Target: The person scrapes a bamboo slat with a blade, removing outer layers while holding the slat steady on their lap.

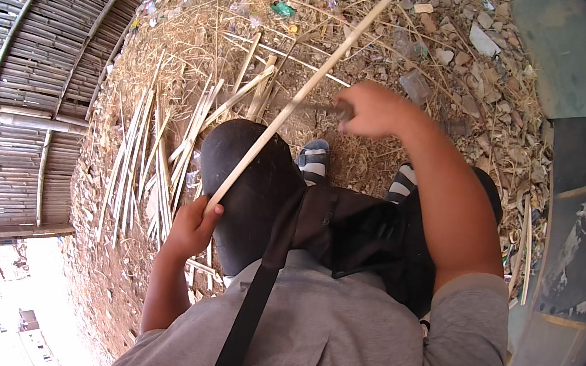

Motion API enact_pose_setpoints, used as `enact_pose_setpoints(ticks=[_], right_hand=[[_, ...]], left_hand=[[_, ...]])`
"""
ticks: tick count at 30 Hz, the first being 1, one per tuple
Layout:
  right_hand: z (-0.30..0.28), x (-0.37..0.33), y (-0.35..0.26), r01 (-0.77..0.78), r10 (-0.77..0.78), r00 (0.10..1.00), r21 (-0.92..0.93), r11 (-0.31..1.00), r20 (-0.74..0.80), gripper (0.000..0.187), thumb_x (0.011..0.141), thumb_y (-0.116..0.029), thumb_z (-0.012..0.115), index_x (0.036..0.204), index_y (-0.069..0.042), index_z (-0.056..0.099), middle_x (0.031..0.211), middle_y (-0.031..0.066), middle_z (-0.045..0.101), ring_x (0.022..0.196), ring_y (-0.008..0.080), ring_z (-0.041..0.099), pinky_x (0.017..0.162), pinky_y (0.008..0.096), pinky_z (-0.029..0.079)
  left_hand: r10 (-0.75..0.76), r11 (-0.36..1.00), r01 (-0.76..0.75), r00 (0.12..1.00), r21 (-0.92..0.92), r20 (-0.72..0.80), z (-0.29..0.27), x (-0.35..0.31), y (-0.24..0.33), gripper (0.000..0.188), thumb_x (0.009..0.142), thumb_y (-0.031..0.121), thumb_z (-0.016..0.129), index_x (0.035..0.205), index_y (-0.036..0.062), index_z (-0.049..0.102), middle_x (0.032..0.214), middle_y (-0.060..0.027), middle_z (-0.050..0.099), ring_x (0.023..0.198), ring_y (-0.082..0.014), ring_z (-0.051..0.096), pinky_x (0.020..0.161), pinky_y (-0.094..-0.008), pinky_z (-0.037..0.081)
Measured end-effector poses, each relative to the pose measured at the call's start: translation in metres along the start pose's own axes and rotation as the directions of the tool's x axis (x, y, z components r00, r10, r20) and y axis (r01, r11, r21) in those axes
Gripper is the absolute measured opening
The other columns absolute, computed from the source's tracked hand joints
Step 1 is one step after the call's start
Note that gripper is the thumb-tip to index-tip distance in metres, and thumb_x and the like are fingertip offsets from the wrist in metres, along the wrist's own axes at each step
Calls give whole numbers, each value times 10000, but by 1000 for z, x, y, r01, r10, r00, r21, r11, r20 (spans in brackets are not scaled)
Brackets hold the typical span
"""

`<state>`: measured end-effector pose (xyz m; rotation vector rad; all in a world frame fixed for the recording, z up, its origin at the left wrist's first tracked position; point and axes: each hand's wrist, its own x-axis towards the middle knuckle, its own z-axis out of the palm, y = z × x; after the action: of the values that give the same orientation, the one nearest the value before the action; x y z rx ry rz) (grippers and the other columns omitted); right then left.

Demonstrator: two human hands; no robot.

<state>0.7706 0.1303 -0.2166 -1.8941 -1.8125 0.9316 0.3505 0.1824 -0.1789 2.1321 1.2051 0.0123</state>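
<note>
Strip (315, 77) slants over the left knee (239, 142); left hand (194, 224) fingers hold its near end; right hand (373, 110) fingers grip a blurred knife (322, 108); a blade slip could cut that knee.

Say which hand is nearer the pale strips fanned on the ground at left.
Left. The left hand is just right of the fanned strips, gripping a long strip; the right hand, on a tool's handle, is farther right.
</note>
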Motion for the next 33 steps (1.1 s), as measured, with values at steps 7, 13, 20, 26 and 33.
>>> enact_pose_setpoints(ticks=[7,13,20,26,33], right_hand=[[-7,5,1,-127,135,974,59,990,-180,268,755,-173,707,998,-61,699,926,163,718,908,348,702,805,455,546],[-14,-4,10,-22,22,1000,-71,997,-10,286,736,-158,717,1002,-54,698,953,174,719,907,346,704,779,465,546],[-10,-2,-7,-73,74,994,11,997,-76,416,761,-240,771,1107,-22,698,963,194,719,860,334,708,800,446,552],[-24,-2,27,-197,211,970,113,974,-122,372,743,-245,766,1047,-38,709,943,189,719,863,331,705,784,442,542],[-3,2,-16,-62,61,998,-96,993,-12,320,754,-187,712,1038,-39,700,945,193,712,852,345,700,770,446,540]], left_hand=[[47,974,-11,986,224,-157,14,-8,4,454,1007,395,593,783,13,496,627,-247,573,628,-492,583,561,-537,423],[47,988,-36,996,150,-70,5,-4,-2,451,1017,395,583,808,0,522,620,-228,568,606,-442,593,560,-507,426],[-101,991,115,981,-75,165,-20,3,-7,454,1052,413,552,913,-15,611,675,-49,531,653,-145,475,596,-348,410],[-137,976,171,964,-133,230,-20,8,-12,444,1064,407,537,926,-9,608,717,-13,510,711,-112,447,622,-319,400],[-119,983,144,971,-112,208,-20,4,-8,446,1063,407,537,930,-12,609,719,-21,519,710,-121,454,633,-329,408]])
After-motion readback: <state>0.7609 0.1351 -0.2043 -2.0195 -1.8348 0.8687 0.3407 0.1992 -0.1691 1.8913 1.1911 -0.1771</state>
